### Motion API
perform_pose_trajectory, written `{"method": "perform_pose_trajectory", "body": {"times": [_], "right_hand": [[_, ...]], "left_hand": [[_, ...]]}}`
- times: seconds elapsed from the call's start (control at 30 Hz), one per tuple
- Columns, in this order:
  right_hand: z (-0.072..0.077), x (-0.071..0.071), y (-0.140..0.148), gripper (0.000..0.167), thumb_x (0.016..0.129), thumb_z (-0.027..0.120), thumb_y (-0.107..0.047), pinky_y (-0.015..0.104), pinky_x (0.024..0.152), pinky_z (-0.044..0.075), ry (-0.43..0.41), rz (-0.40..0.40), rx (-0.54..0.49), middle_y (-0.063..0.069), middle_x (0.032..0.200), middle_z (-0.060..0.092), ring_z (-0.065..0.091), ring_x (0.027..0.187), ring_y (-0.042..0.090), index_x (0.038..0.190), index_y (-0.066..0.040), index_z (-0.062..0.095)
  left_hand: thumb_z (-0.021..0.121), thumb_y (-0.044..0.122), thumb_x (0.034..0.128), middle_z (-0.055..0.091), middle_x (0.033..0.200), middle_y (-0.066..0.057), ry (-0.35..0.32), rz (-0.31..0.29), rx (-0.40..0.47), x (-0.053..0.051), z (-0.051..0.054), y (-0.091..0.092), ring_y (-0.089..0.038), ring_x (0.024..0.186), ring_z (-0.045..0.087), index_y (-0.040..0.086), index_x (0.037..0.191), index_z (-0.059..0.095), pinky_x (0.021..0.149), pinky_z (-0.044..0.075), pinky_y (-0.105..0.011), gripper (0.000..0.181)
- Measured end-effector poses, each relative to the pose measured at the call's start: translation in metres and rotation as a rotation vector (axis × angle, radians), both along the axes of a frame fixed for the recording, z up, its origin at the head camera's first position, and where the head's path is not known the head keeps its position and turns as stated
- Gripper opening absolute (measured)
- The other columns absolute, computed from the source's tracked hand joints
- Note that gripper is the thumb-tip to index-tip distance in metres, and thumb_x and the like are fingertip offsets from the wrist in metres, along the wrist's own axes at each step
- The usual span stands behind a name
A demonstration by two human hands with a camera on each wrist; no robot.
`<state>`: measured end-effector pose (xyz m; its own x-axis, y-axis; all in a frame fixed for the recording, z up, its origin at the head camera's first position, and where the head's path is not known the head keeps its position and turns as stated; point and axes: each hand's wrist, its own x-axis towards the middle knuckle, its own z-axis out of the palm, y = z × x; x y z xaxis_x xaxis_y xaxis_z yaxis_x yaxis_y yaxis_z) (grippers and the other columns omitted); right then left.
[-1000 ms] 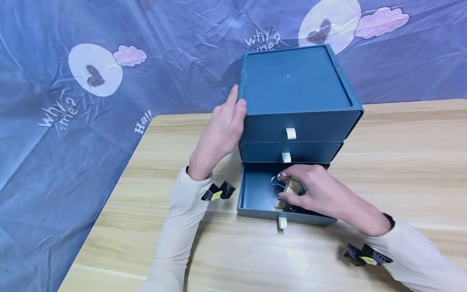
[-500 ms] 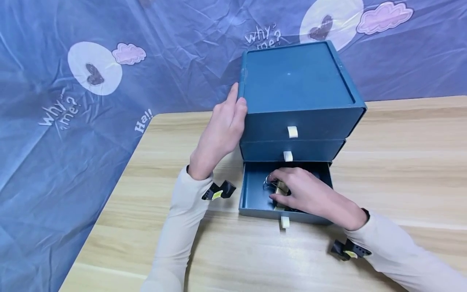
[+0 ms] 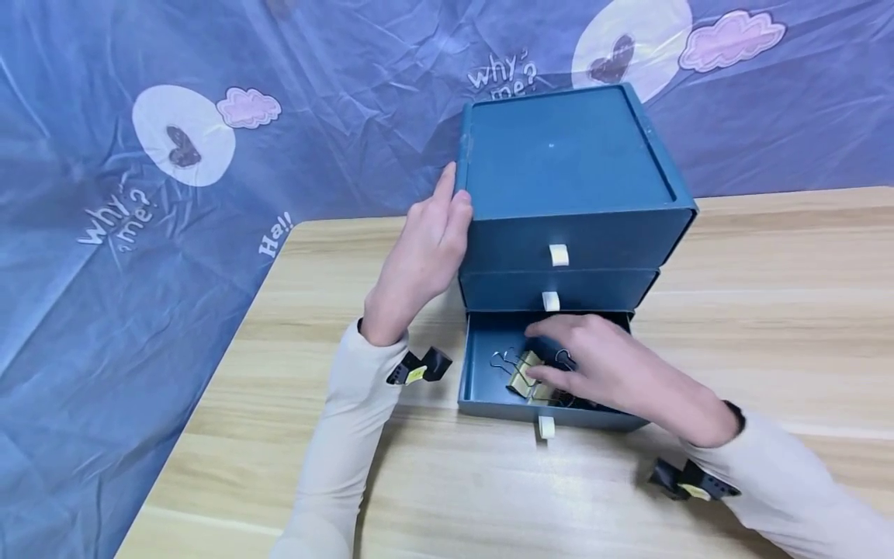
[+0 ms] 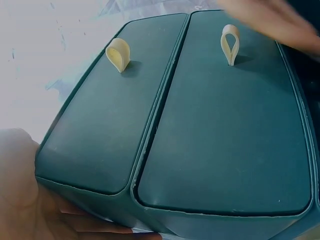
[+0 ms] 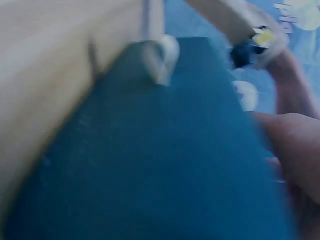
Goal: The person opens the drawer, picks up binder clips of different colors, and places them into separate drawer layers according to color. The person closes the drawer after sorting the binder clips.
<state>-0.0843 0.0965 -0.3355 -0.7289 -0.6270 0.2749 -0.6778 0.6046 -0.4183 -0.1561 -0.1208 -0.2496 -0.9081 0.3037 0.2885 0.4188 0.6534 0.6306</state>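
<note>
A dark blue drawer cabinet (image 3: 569,241) stands on the table with its bottom drawer (image 3: 482,373) pulled out. My left hand (image 3: 422,248) rests on the cabinet's left side, its fingers fairly straight; in the left wrist view that hand (image 4: 20,190) lies along the cabinet wall. Over the open drawer hovers my right hand (image 3: 608,365), thumb and fingers spread apart. Its thumb tip is close to a gold binder clip (image 3: 521,374) lying in the drawer. Another gold clip (image 3: 542,394) lies nearer the drawer front. The hand hides the drawer's right part.
White pull loops mark the upper drawer (image 3: 517,244) and the middle drawer (image 3: 503,291), both closed. Another white loop (image 3: 546,427) sits on the bottom drawer's front. A blue printed cloth (image 3: 349,116) hangs behind the wooden table (image 3: 279,388).
My right hand moved left over the drawer, then back right with its fingers parted. The gold binder clip it held now lies further left in the drawer. The left hand stayed put.
</note>
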Motion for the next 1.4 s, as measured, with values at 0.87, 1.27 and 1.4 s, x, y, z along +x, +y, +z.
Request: {"method": "perform_pose_trajectory", "body": {"times": [0.87, 1.27, 1.4], "right_hand": [[-0.061, 0.077, 0.018, 0.038, 0.106, 0.033, -0.013, 0.040, 0.097, 0.047, -1.784, 0.379, -0.899, 0.026, 0.121, 0.061, 0.062, 0.112, 0.030, 0.132, 0.012, 0.046], [-0.060, 0.068, 0.012, 0.039, 0.106, 0.033, -0.012, 0.046, 0.108, 0.035, -1.825, 0.315, -1.172, 0.026, 0.138, 0.049, 0.046, 0.129, 0.036, 0.136, 0.011, 0.041], [-0.056, 0.065, 0.011, 0.041, 0.105, 0.037, -0.014, 0.044, 0.106, 0.037, -1.770, 0.251, -1.163, 0.027, 0.135, 0.051, 0.048, 0.128, 0.037, 0.136, 0.013, 0.040]], "left_hand": [[0.021, 0.030, 0.1033, 0.053, 0.134, -0.021, -0.010, 0.042, 0.011, 0.004, -0.005, -0.006, -0.012, 0.135, 0.038, 0.000, 0.153, 0.017, 0.110, 0.032, -0.029, 0.058], [0.022, 0.029, 0.1030, 0.039, 0.149, -0.014, 0.016, 0.018, 0.011, 0.002, -0.003, -0.001, -0.011, 0.134, 0.039, -0.001, 0.153, 0.018, 0.110, 0.032, -0.028, 0.058], [0.022, 0.030, 0.1033, 0.034, 0.152, -0.012, 0.003, 0.020, -0.001, 0.001, -0.003, 0.000, -0.010, 0.135, 0.037, -0.001, 0.153, 0.017, 0.111, 0.031, -0.028, 0.059]]}}
